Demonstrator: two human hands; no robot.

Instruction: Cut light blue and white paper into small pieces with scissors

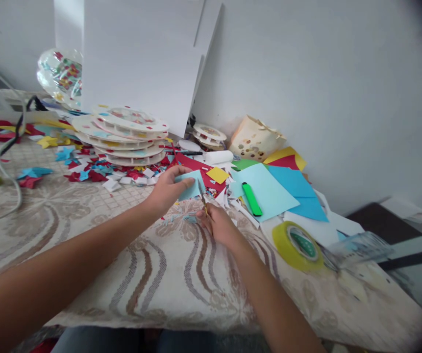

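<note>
My left hand [171, 190] pinches a light blue piece of paper [193, 184] above the table. In my right hand [216, 223] is a pair of scissors [203, 196], its blades at the paper's right edge. Small light blue paper clippings [189, 217] lie on the cloth just below the paper. Behind the hands rests a yellow paper square [217, 174] on a red sheet [188, 162]. A green box cutter [252, 199] lies on a pale aqua sheet [271, 189] to the right of my right hand.
Stacked white round discs [133, 137] stand behind scattered paper stars and bits at left. A yellow tape roll [297, 245] sits at right beside a clear plastic container [361, 249]. White boards [140, 59] lean on the wall. A white cable [21, 171] runs along the left side.
</note>
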